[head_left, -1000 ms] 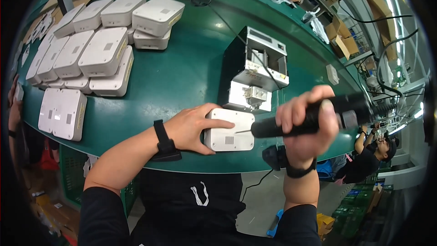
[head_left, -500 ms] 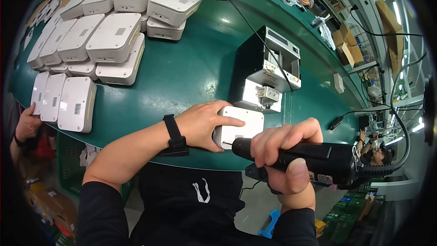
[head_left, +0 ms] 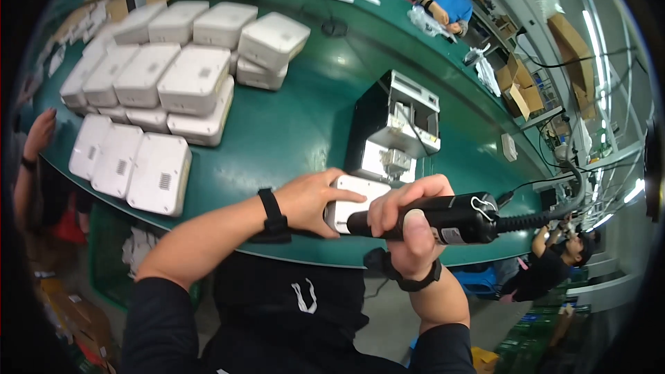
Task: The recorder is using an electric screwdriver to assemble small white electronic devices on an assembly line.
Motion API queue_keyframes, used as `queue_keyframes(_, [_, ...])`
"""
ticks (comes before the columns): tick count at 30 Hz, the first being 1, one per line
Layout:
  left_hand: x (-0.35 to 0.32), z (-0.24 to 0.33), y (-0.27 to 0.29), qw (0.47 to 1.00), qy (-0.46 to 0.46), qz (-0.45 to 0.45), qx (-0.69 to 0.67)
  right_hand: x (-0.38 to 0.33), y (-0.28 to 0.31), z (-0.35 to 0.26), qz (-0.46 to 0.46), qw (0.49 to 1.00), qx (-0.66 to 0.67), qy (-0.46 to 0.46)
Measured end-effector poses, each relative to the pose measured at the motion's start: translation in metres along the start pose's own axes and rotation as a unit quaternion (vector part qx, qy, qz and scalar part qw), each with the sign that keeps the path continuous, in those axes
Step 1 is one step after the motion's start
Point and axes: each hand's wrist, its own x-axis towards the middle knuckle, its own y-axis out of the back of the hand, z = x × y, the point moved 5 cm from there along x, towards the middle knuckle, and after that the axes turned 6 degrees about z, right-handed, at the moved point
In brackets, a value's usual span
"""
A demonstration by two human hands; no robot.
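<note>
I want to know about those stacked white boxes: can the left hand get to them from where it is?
Probably yes. The left hand rests on a small white casing, and bare green table lies between it and the stacked white boxes.

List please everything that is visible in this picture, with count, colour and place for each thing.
white casing: one, white, at the near table edge under the left hand.
electric screwdriver: one, black, lying level in the right hand, its cable running right.
metal fixture: one, black and silver, behind the casing.
stacked casings: many, white, far left of the table.
flat casings: three, white, near left edge.
table: one, green.
co-worker in blue: one, far end.
left hand: flat on the casing, black wristband.
right hand: gripping the screwdriver.
</note>
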Motion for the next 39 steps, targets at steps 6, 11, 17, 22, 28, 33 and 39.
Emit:
queue_keyframes(6, [-0.043,0.008,0.017,0.988,0.135,0.015,-0.078,0.002,0.066,-0.039,0.138,0.979,0.122,0.084])
queue_keyframes(11, [-0.096,-0.005,0.023,0.761,0.378,0.191,-0.492,-0.022,0.144,-0.013,0.240,0.965,0.012,0.108])
queue_keyframes(17, [-0.062,-0.040,0.033,0.625,0.396,0.099,-0.665,-0.051,0.180,0.037,0.306,0.950,-0.003,0.058])
queue_keyframes(22, [0.017,-0.119,0.032,0.619,0.355,0.189,-0.674,-0.048,0.168,0.037,0.270,0.959,-0.042,0.079])
queue_keyframes(28, [0.065,-0.114,0.037,0.805,0.282,0.333,-0.402,-0.044,0.166,0.037,0.268,0.960,-0.055,0.068])
queue_keyframes(33, [-0.022,0.006,0.047,0.962,0.183,0.198,0.048,-0.060,0.190,0.043,0.337,0.939,0.034,0.060])
queue_keyframes(39, [-0.159,0.051,0.101,0.773,0.275,0.254,0.512,-0.064,0.207,0.044,0.347,0.933,0.080,0.057])
